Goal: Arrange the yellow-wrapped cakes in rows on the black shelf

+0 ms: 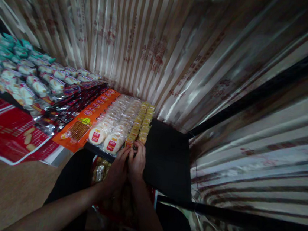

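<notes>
My left hand and my right hand meet side by side at the near end of two rows of small yellow-wrapped snacks. Both have their fingers bent and pressed in on the nearest yellow packets; the fingertips are partly hidden. Left of these rows lie two rows of clear-wrapped round white crackers with red labels. An orange snack bag lies beyond the crackers. Below my hands, between my legs, an open red bag holds more yellow-wrapped pieces, partly covered by my forearms.
The snacks rest on a black tabletop. Farther left are dark red packets, white-wrapped snacks and green packets. Red bags hang by the table's left front. A striped curtain and a black pole border the table.
</notes>
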{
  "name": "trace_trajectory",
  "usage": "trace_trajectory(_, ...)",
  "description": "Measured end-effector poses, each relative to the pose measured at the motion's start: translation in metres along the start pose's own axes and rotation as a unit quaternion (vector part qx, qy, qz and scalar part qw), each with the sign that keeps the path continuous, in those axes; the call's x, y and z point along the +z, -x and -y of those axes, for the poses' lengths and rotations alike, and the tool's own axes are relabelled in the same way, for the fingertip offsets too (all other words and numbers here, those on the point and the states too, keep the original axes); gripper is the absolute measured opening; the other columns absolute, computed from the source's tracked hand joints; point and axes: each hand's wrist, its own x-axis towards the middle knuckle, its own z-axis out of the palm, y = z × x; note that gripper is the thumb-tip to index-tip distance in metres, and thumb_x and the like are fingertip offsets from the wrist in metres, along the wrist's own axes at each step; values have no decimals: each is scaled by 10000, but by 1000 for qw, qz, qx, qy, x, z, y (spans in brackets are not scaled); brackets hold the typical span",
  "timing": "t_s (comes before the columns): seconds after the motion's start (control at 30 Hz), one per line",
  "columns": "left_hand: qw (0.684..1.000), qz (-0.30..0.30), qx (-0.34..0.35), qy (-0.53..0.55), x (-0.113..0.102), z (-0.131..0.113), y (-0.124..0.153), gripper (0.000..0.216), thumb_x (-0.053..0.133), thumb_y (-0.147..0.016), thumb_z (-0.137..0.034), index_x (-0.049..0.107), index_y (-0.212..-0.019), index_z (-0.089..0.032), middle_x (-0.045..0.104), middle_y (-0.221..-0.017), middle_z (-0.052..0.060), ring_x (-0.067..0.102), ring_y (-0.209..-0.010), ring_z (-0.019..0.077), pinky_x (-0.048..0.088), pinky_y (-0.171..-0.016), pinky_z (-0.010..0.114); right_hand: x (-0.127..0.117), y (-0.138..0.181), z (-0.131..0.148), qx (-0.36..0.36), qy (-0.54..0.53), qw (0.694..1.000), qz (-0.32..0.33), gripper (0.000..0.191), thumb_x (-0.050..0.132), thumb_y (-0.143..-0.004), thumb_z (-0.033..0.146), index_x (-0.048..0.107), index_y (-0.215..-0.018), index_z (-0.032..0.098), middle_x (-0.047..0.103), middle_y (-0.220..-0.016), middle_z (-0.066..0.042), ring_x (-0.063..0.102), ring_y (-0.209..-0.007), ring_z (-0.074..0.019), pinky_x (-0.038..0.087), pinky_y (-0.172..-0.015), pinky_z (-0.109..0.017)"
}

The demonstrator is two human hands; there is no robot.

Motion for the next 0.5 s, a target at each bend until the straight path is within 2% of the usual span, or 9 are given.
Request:
trace_trajectory(0.07, 1000, -1, 22, -17, 2, 5, 3, 455, 315, -872, -129, 383, -1321, -159, 414, -1363, 148, 354, -1296, 214, 337, -1068, 457, 0, 4, -3, -20, 16, 1000, -1, 319, 391, -838, 242, 583, -1074, 146, 540, -1154, -132, 496, -1108, -206, 431, -926, -357)
trace_trajectory(0.17, 999, 1, 44, -31, 4, 10, 3, 458, 298, -879, -124, 369, -1329, -168, 410, -1373, 140, 351, -1302, 199, 341, -1070, 447, 0, 9, -7, -27, 40, 999, 10, 357, 363, -861, 251, 584, -1128, 166, 558, -1120, -115, 525, -1070, -194, 442, -921, -352)
trace_trajectory(0.3, 999, -3, 32, -23, 0, 6, -3, 437, 304, -856, -96, 430, -1269, -159, 447, -1336, 130, 382, -1275, 194, 351, -1059, 437, -6, 13, -6, -22, 36, 999, 11, 381, 350, -870, 268, 575, -1159, 161, 594, -1090, -116, 571, -1010, -185, 468, -885, -339)
trace_trajectory(0.4, 1000, 11, 21, -4, -11, -5, 1, 367, 313, -825, -85, 538, -1106, -156, 564, -1150, 108, 510, -1117, 178, 428, -977, 388, -20, 29, -3, -8, 13, 1000, -11, 355, 367, -874, 292, 594, -1108, 151, 637, -1018, -110, 607, -934, -176, 486, -839, -318)
trace_trajectory(0.5, 996, 90, -13, -9, -23, -13, 22, 282, 342, -803, -100, 598, -900, -165, 609, -908, 69, 578, -887, 158, 490, -833, 318, -38, 62, -6, 26, -4, 1000, 10, 327, 390, -880, 336, 622, -1024, 157, 675, -964, -97, 635, -877, -171, 493, -808, -296)
